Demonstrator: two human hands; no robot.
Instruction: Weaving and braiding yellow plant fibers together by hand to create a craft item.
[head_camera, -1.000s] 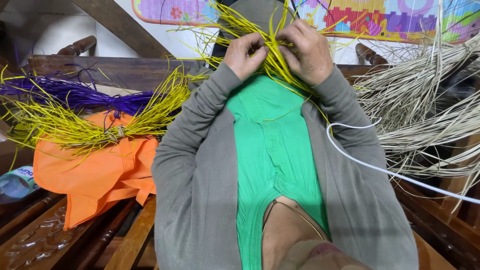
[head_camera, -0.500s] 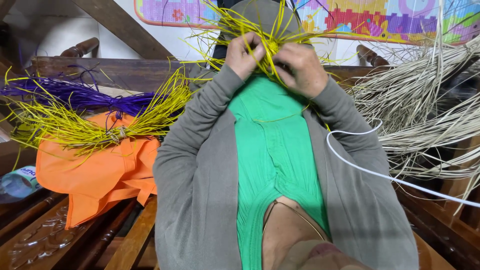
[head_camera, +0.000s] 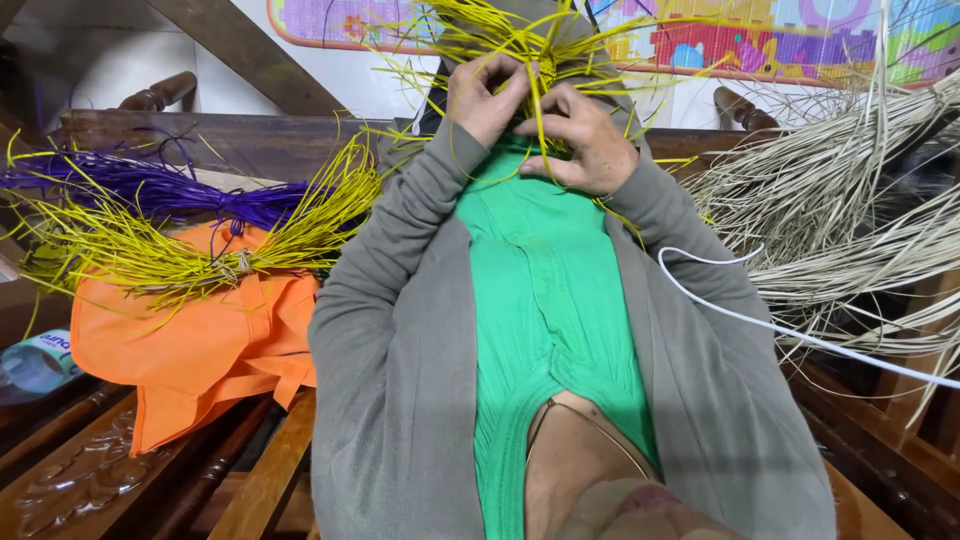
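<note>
Seen from above, a person in a grey cardigan (head_camera: 400, 330) over a green top (head_camera: 545, 300) sits on a carved wooden bench (head_camera: 110, 470), both arms raised toward the top centre of the frame. A thin white cord (head_camera: 760, 325) crosses the sleeve at right and runs off the lower right edge.

At upper centre the left hand (head_camera: 485, 95) and the right hand (head_camera: 580, 140) meet on a cluster of yellow strips (head_camera: 520, 40). The left hand's grip is closed, thumb and fingers pinching strands where they converge. The right hand's fingers are curled together around strands just below and to the right of that point, one strip running down between the two hands. The strips fan outward from the hands to the top edge, loose and unwoven at their ends. Judging by this, the work looks to be at an early stage: only a small knot of crossing strands sits inside the grip, with no finished panel visible, though the hands hide the centre.

At left, resting on an orange cloth bag (head_camera: 190, 345), a tied bundle of yellow strands (head_camera: 200, 255) lies with a bundle of purple strands (head_camera: 150, 190) just behind it, both apparently untouched. A pile of pale undyed straw (head_camera: 850, 200) fills the right side. Farthest back, a colourful patterned mat (head_camera: 760, 40) lies along the top edge.
</note>
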